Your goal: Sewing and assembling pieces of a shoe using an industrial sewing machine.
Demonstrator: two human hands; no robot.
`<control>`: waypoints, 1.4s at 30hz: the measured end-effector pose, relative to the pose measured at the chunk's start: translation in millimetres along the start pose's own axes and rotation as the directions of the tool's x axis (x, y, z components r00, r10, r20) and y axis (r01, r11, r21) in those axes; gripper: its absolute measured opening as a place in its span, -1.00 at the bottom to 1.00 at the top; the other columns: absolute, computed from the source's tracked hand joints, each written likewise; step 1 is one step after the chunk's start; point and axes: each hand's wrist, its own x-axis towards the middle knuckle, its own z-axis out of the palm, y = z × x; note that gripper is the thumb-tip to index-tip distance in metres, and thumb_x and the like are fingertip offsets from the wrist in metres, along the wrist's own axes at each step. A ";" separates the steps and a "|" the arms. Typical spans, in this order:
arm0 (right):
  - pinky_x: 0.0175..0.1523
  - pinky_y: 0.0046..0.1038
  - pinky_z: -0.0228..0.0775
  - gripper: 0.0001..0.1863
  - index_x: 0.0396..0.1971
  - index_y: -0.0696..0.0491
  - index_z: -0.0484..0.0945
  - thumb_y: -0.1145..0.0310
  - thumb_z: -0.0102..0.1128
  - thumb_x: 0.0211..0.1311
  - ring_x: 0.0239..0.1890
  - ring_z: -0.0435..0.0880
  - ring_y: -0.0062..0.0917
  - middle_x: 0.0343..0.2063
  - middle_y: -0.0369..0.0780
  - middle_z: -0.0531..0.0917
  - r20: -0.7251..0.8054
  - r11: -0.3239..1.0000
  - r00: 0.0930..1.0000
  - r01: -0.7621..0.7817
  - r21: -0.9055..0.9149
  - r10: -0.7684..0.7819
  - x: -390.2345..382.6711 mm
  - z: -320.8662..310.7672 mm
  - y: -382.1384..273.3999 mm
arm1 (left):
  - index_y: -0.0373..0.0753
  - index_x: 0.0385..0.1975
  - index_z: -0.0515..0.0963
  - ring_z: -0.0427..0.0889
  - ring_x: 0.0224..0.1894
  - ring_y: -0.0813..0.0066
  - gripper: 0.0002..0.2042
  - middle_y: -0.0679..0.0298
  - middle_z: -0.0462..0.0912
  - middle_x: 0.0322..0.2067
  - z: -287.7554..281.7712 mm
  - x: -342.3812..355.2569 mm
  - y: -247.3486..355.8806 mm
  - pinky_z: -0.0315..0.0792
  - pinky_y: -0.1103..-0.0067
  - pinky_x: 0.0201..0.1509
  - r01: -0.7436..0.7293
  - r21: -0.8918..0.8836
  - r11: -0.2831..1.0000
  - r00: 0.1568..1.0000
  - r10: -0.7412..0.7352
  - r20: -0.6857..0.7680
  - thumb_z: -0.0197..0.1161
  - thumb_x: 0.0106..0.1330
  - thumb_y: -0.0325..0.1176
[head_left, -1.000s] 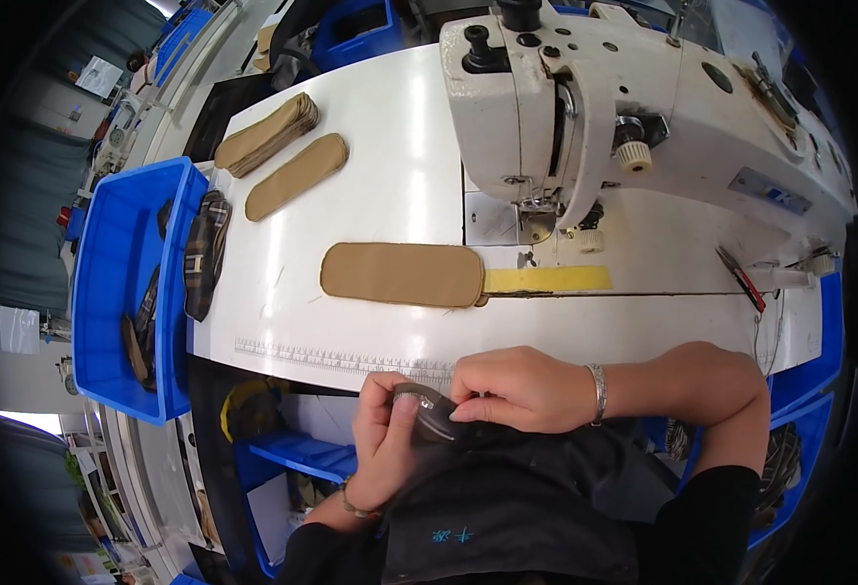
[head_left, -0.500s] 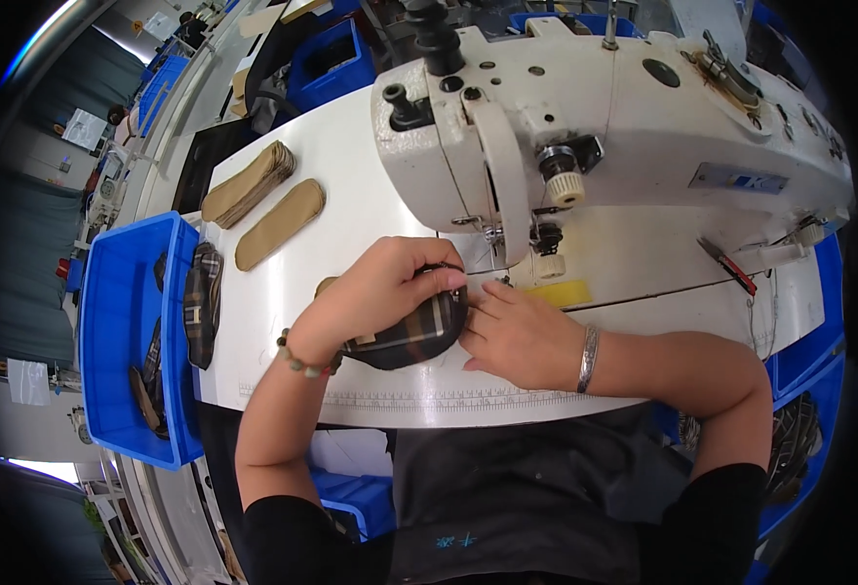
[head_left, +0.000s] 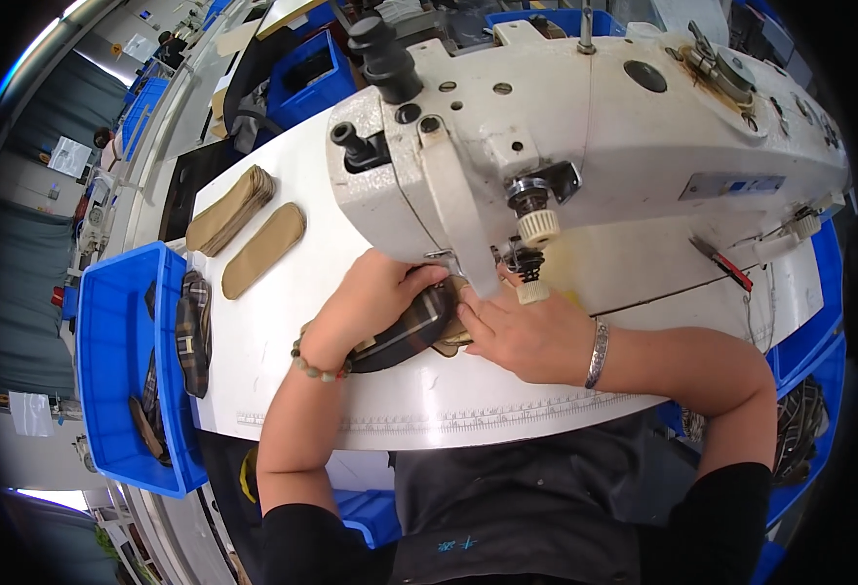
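Note:
Under the needle end of a white sewing machine point(head_left: 604, 117), both hands hold a brown-and-black plaid fabric shoe upper point(head_left: 405, 336) with a dark edge. My left hand point(head_left: 370, 292) lies over its left side, fingers bent and thumb pressed on top. My right hand point(head_left: 531, 336) pinches its right end, where a tan layer point(head_left: 451, 338) shows below the plaid. The machine head and my fingers hide the needle and the exact spot being held. Left of my hands, a single tan insole-shaped piece point(head_left: 265, 251) lies beside a stack of similar pieces point(head_left: 231, 210).
A blue bin point(head_left: 93, 370) with plaid pieces stands at the table's left edge; another plaid piece point(head_left: 193, 331) lies beside it. Red-handled thread snips point(head_left: 723, 263) rest on the machine bed. A printed ruler point(head_left: 448, 425) runs along the front edge. More plaid pieces point(head_left: 799, 429) sit at the right.
My hands and the upper have moved in closer beneath the needle end. The upper's tan layer now shows at its right end. The whole view has shifted slightly.

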 end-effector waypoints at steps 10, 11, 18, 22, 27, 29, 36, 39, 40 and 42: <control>-0.23 -0.37 0.25 -0.67 -0.22 0.22 0.59 0.23 0.16 0.24 -0.48 0.55 -0.45 -0.39 -0.20 0.65 0.024 0.992 0.997 -0.077 0.099 0.075 -8.8 1.9 -4.6 | -0.32 -0.27 0.66 0.64 -0.42 0.08 -0.82 0.02 0.67 -0.44 -1.2 -2.1 18.3 0.47 0.37 -0.30 -0.217 0.047 0.975 0.975 0.219 -0.029 0.31 0.31 -0.32; -0.26 -0.39 0.22 -0.75 -0.31 0.18 0.58 0.28 0.15 0.22 -0.50 0.54 -0.46 -0.50 -0.26 0.61 0.014 0.986 0.995 -0.097 0.136 0.096 -8.7 2.1 -6.1 | -0.34 -0.26 0.66 0.63 -0.42 0.08 -0.79 0.01 0.66 -0.44 5.7 2.9 12.0 0.48 0.36 -0.29 -0.197 0.181 0.964 0.975 0.211 -0.063 0.29 0.34 -0.29; -0.26 -0.40 0.21 -0.87 -0.45 0.09 0.51 0.37 0.13 -0.02 -0.58 0.48 -0.48 -0.66 -0.32 0.45 -0.028 0.989 0.997 -0.068 0.128 0.073 -13.1 13.9 -1.2 | -0.37 -0.33 0.68 0.65 -0.39 0.08 -0.78 0.00 0.66 -0.48 30.0 6.2 2.9 0.49 0.34 -0.28 -0.003 0.370 0.929 0.995 0.041 -0.095 0.27 0.34 -0.30; -0.40 -0.37 0.29 -0.86 -0.49 0.09 0.48 0.38 0.17 -0.10 -0.68 0.44 -0.47 -0.72 -0.34 0.39 -0.125 0.999 0.992 -0.027 0.046 0.033 -9.5 19.3 14.6 | -0.35 -0.27 0.67 0.66 -0.39 0.05 -0.79 0.00 0.67 -0.47 29.2 7.1 -0.4 0.50 0.35 -0.28 -0.012 0.386 0.922 0.990 0.066 -0.127 0.24 0.35 -0.31; -0.58 -0.45 0.30 -0.83 -0.48 0.09 0.53 0.38 0.19 -0.14 -0.69 0.46 -0.54 -0.72 -0.36 0.41 -0.272 0.995 0.962 -0.020 -0.093 -0.007 -0.1 10.8 13.7 | -0.24 -0.16 0.63 0.66 -0.40 -0.01 -0.79 0.04 0.68 -0.44 26.7 7.3 -4.1 0.50 0.33 -0.29 -0.050 0.280 0.959 0.989 0.086 -0.116 0.22 0.37 -0.27; -0.59 -0.50 0.33 -0.77 -0.41 0.12 0.59 0.36 0.21 -0.14 -0.69 0.48 -0.60 -0.70 -0.37 0.46 -0.276 0.978 0.958 0.025 -0.208 -0.083 -0.1 10.9 11.6 | -0.24 -0.17 0.64 0.66 -0.39 -0.01 -0.80 0.04 0.67 -0.44 23.4 5.5 3.4 0.50 0.33 -0.29 -0.010 0.258 0.966 0.994 0.038 -0.104 0.24 0.36 -0.27; -0.66 -0.48 0.30 -0.76 -0.39 0.18 0.63 0.38 0.19 -0.07 -0.66 0.52 -0.64 -0.67 -0.36 0.51 -0.108 0.993 0.989 0.096 -0.070 -0.104 -9.6 12.7 8.1 | -0.25 -0.19 0.66 0.67 -0.27 0.00 -0.82 0.04 0.70 -0.35 24.7 0.1 13.6 0.52 0.30 -0.20 -0.006 0.260 0.966 0.998 0.023 -0.062 0.27 0.28 -0.35; -0.67 -0.49 0.29 -0.77 -0.39 0.19 0.64 0.39 0.19 -0.06 -0.67 0.52 -0.65 -0.67 -0.35 0.52 -0.045 0.993 0.993 0.109 -0.054 -0.111 -13.2 15.7 8.3 | -0.26 -0.23 0.68 0.67 -0.28 0.03 -0.84 0.05 0.70 -0.35 21.3 -0.6 20.0 0.52 0.31 -0.20 0.026 0.273 0.962 0.999 -0.016 -0.039 0.28 0.25 -0.38; -0.67 -0.48 0.29 -0.76 -0.38 0.19 0.64 0.39 0.19 -0.06 -0.67 0.52 -0.64 -0.68 -0.35 0.51 -0.037 0.991 0.993 0.113 -0.073 -0.116 -13.2 16.3 8.0 | -0.27 -0.23 0.67 0.67 -0.27 0.04 -0.83 0.06 0.71 -0.35 20.1 -1.0 20.4 0.52 0.31 -0.20 0.028 0.274 0.961 0.999 -0.023 -0.022 0.29 0.24 -0.39; -0.67 -0.48 0.29 -0.75 -0.38 0.20 0.64 0.39 0.19 -0.07 -0.67 0.51 -0.64 -0.68 -0.35 0.51 -0.029 0.989 0.992 0.120 -0.090 -0.123 -13.7 16.0 6.7 | -0.27 -0.23 0.66 0.68 -0.27 0.06 -0.83 0.09 0.72 -0.35 19.1 -3.0 21.1 0.53 0.32 -0.20 0.026 0.264 0.964 0.999 -0.016 -0.040 0.30 0.23 -0.39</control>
